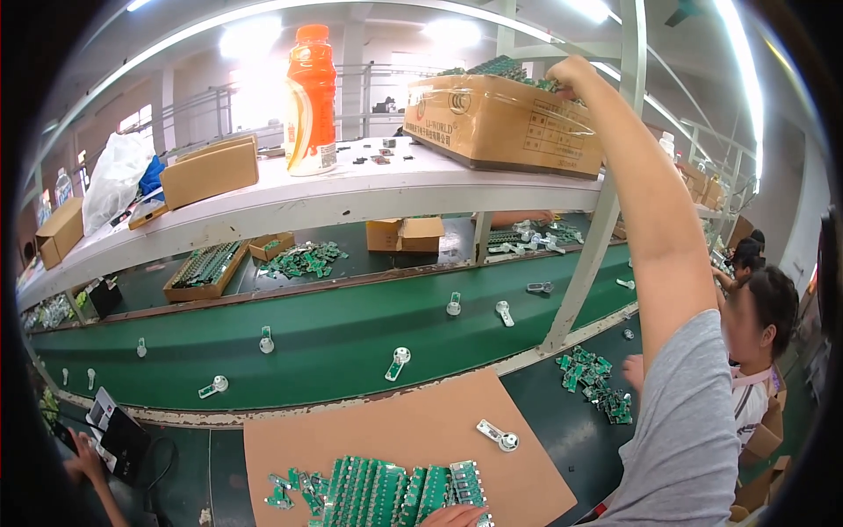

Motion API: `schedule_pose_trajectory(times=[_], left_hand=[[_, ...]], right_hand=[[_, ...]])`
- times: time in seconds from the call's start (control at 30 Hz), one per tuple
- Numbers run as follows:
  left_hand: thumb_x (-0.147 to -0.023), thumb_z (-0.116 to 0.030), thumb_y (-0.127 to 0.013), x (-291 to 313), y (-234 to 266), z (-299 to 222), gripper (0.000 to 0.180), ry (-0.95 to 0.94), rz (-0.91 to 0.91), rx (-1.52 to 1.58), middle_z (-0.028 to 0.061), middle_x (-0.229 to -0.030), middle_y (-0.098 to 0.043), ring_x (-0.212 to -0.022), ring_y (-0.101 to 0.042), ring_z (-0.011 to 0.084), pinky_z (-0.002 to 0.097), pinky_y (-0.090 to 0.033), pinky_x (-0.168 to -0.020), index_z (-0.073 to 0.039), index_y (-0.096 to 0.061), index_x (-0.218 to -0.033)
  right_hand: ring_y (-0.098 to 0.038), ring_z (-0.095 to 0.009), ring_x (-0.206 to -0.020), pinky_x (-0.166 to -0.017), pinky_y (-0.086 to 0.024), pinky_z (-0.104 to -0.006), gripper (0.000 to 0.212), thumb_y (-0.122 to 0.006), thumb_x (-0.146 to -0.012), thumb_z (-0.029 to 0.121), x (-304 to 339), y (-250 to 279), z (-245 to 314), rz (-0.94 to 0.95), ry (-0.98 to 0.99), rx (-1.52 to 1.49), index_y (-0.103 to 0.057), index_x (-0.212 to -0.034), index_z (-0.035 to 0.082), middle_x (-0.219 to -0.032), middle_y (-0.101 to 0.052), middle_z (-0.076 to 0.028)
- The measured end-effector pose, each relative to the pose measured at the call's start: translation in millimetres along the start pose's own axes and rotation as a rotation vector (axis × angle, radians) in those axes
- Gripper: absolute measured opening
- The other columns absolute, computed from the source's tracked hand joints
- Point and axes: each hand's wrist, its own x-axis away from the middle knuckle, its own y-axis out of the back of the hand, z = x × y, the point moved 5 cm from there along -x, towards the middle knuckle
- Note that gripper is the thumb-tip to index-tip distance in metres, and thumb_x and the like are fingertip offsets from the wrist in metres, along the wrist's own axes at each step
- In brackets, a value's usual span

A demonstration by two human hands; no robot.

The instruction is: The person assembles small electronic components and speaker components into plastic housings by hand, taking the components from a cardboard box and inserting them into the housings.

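My right arm stretches up to a cardboard box [500,119] on the raised shelf. At its top right rim my right hand [572,75] is closed with bent fingers among green circuit boards [499,67]; what the fingers pinch is hidden. Low in the view, my left hand [454,516] lies over the near edge of rows of green circuit board panels [382,492], its fingers stretched out and partly cut off by the frame. Those panels rest on a brown cardboard sheet [492,404]. Small loose circuit boards [297,490] lie left of them, and a white round-headed part [499,436] lies to their right.
A green conveyor belt [351,342] carries several spaced white parts beyond the sheet. A shelf post [597,237] stands beside my arm. An orange bottle [312,101] stands on the shelf. A co-worker [755,325] sits at right near a board pile [593,382]; another person's hand [88,457] shows at left.
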Motion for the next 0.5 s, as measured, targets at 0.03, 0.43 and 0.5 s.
schedule_pose_trajectory(times=[0.03,0.43,0.5], left_hand=[[-0.088,-0.012,-0.049,1.0,-1.3,1.2,0.015,-0.002,-0.006,0.054,0.015,-0.098,-0.054,-0.093,-0.055,0.0221,0.034,-0.044,-0.085,-0.002,-0.047,-0.099],[-0.092,-0.017,-0.043,1.9,-0.9,7.1,0.028,0.101,0.08,0.184,0.0146,-0.113,-0.054,-0.105,-0.052,0.0219,0.0328,-0.04,-0.093,-0.001,-0.047,-0.114],[-0.093,-0.019,-0.043,1.0,1.2,5.6,0.031,0.101,0.095,0.049,0.0131,-0.117,-0.053,-0.108,-0.051,0.021,0.0324,-0.039,-0.094,-0.001,-0.047,-0.117]], right_hand=[[-0.064,-0.021,-0.055,-0.05,-0.052,-0.0296,0.018,-0.06,-0.076,0.016,-0.7,-0.2,-4.3,-0.005,-0.051,-0.079,-0.064,-0.082,-0.001,-0.078,-0.065,-0.012],[-0.059,-0.029,-0.099,-0.082,-0.047,-0.0393,0.026,-0.057,-0.073,0.016,9.3,14.9,25.9,-0.466,0.22,-0.126,-0.065,-0.097,0.016,-0.101,-0.064,-0.009],[-0.058,-0.029,-0.1,-0.083,-0.046,-0.0395,0.027,-0.056,-0.074,0.02,8.8,20.1,33.0,-0.503,0.227,-0.132,-0.064,-0.1,0.014,-0.104,-0.064,-0.009]])
